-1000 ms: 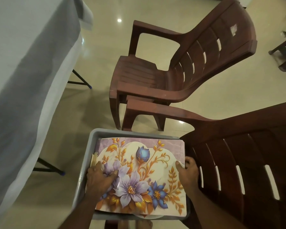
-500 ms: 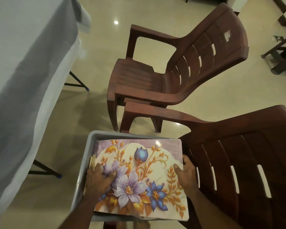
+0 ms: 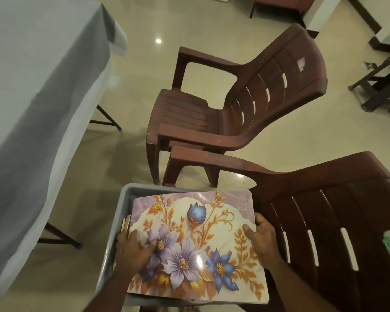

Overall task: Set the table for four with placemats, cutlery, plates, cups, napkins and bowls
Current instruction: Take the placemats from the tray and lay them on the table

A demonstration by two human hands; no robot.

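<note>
- The left hand (image 3: 134, 249) lies on the left part of a floral placemat (image 3: 196, 246), fingers spread and pressing down on its printed face.
- The right hand (image 3: 260, 238) grips the placemat's right edge, thumb on top and the other fingers wrapped round the edge.
- Between the two hands the placemat lies nearly flat across the top of a grey plastic tub (image 3: 131, 192), covering most of the opening; it shows purple and blue flowers with orange leaves.
- Just beyond the left hand's fingertips, thin tan pieces (image 3: 125, 224) stick up between the placemat's left edge and the tub wall; what they are cannot be told.
- To the right of the right hand is the slatted back of a brown plastic chair (image 3: 338, 221).
- Ahead of both hands stands a second brown plastic chair (image 3: 234, 104).
- Far to the left of the left hand is a table under a grey-white cloth (image 3: 32, 86).
</note>
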